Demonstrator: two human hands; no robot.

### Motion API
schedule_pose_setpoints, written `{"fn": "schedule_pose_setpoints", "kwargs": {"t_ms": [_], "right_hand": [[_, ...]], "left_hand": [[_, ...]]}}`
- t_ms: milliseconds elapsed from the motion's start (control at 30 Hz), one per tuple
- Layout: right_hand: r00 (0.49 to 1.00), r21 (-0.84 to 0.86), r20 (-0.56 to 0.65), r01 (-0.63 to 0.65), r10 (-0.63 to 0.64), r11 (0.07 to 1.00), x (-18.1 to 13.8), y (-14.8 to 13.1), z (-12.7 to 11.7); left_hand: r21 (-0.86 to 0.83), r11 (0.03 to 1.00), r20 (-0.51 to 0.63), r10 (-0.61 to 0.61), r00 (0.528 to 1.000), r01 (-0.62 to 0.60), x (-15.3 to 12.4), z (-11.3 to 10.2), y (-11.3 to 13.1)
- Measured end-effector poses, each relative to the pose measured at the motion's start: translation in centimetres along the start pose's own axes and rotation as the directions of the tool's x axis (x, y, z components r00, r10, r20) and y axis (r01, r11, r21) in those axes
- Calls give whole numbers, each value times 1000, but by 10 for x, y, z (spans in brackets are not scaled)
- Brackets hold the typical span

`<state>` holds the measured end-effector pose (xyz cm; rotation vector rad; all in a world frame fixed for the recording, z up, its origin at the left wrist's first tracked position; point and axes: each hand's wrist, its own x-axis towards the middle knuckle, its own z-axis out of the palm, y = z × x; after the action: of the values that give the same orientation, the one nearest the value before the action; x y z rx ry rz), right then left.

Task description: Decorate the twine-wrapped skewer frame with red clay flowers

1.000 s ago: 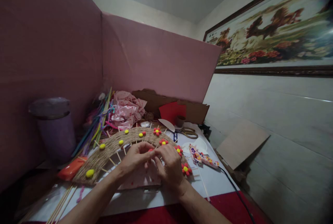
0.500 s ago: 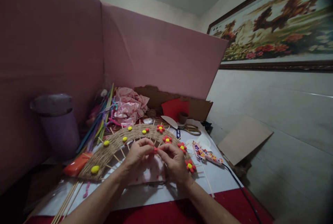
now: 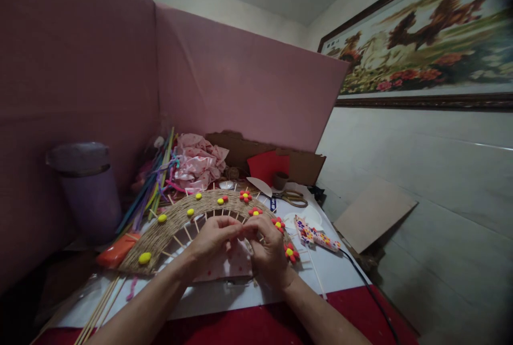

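My left hand [image 3: 214, 238] and my right hand [image 3: 266, 248] meet fingertip to fingertip over the inner side of a twine-wrapped arch [image 3: 172, 227]. Both are closed in a pinch around a small piece of red clay, now mostly hidden by the fingers. Thin sticks poke out along both edges of the arch. On its right part sit red-petalled flowers with yellow centres, such as one red flower [image 3: 291, 252]. Toward the left are bare yellow clay dots, among them a large yellow dot [image 3: 145, 258]. Below my hands lies dotted pale fabric [image 3: 228, 267].
A patterned glue gun [image 3: 316, 235] with a black cord lies to the right. Behind it are scissors [image 3: 294, 197]. An orange packet [image 3: 116, 251] and bamboo sticks [image 3: 98, 307] lie left, near a purple bin [image 3: 90, 200]. Crumpled pink fabric [image 3: 200, 160] is piled behind.
My fingers have closed more tightly together, and the right hand has turned inward. The red clay that showed between the fingertips is now covered. The arch has not moved on the table.
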<state>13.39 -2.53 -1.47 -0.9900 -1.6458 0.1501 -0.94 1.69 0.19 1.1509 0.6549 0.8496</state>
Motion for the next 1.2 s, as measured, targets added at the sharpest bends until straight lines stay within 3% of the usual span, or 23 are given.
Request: {"fn": "schedule_pose_setpoints", "kwargs": {"t_ms": [333, 500, 1000, 1067, 1133, 1200], "right_hand": [[996, 7, 65, -61, 61, 998, 1, -3, -1], [994, 12, 44, -97, 96, 995, 1, -3, 0], [978, -72, 203, 55, -39, 996, 1, -1, -3], [982, -13, 188, -12, 14, 1000, 2, -2, -3], [963, 178, 196, -220, 184, 959, 4, -2, -3], [879, 448, 316, -470, 358, 760, 6, -2, -3]], "left_hand": [[39, 998, 14, 43, 999, -44, 4, -2, -3], [112, 991, -56, 82, 995, -75, 1, -2, 3], [72, 993, -74, 101, 992, -96, 5, -5, -4], [62, 994, -72, 92, 993, -88, 4, -5, -3], [57, 995, -93, 91, 992, -86, 4, -6, -1], [40, 995, -133, 101, 986, -96, 5, -9, 1]]}}
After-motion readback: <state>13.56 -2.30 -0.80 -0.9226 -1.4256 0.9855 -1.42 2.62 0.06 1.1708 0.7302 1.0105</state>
